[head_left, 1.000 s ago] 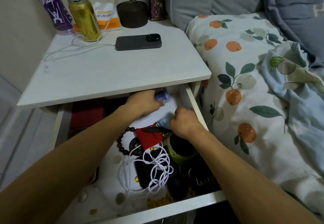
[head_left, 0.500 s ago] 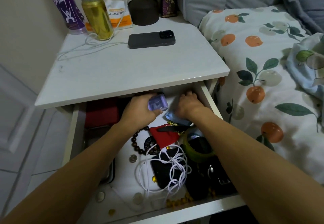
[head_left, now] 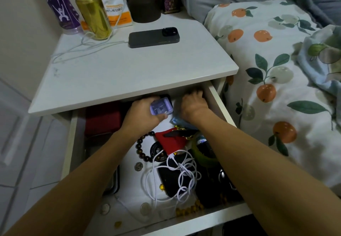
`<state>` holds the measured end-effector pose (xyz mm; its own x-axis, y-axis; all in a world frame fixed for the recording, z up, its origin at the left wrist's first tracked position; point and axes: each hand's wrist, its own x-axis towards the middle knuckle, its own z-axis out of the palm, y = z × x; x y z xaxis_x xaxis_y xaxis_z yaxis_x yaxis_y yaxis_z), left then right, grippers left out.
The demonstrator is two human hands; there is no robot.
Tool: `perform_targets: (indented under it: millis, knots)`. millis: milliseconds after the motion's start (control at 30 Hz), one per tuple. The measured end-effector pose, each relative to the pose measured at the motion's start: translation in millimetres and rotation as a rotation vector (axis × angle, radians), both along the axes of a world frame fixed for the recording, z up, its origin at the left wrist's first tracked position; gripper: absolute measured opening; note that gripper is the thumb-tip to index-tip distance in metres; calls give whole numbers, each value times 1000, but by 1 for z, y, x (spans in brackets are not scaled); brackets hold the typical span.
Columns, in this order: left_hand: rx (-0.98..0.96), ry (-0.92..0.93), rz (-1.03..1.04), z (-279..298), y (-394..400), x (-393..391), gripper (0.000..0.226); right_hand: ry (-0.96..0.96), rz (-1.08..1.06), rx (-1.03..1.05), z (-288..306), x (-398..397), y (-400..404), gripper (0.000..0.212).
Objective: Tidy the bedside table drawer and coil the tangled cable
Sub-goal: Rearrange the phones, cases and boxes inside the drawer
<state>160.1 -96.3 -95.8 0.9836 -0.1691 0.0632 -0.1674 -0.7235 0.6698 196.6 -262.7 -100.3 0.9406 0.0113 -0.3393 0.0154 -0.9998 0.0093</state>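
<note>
The white wooden bedside table [head_left: 129,69] has its white drawer [head_left: 212,93] pulled open, and the drawer is full and messy. I think the tidy job has only just begun. The tangled white cable [head_left: 177,176] lies in a loose heap near the front of the drawer, on top of a flat black thing, and it is not coiled yet. A dark bead bracelet [head_left: 143,148], a red cloth pouch [head_left: 170,141] and a few coins are scattered around it.

The left hand [head_left: 142,114] holds a small clear purple box [head_left: 161,106] at the far end of the drawer. The right hand [head_left: 193,103] reaches into the far right corner with curled fingers; I cannot tell if it holds anything.

A black phone [head_left: 154,37] and a gold can [head_left: 93,13] sit on top. A bed with an orange-fruit quilt [head_left: 276,69] is on the right.
</note>
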Motion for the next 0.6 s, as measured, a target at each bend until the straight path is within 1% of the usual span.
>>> perform_targets:
  millis: [100,167,233,300,367,433,500,567,600]
  knots:
    - [-23,-2,11,0,1,-2,39,-64,32,-87,-1,3,-2,48]
    - [-46,-3,20,0,1,-3,39,-96,26,-123,-4,5,-5,46]
    - [-58,-8,20,-2,1,-4,41,-79,4,-108,-5,1,-3,47]
    - [-58,-4,7,-2,0,-4,44,-88,-38,-47,-7,-6,-3,51]
    - [-57,-4,0,-2,0,-4,45,-56,-81,48,-2,-19,-5,51]
    - [-52,-4,2,-4,0,-4,47,10,-123,203,6,-35,-10,44]
    - [-41,-4,4,-6,1,-5,48,59,-132,312,13,-49,-14,36]
    - [-26,-7,-1,-7,3,-5,50,147,-175,353,19,-59,-17,34]
    - [-19,-13,-2,-7,3,-6,50,189,-137,331,21,-63,-19,34]
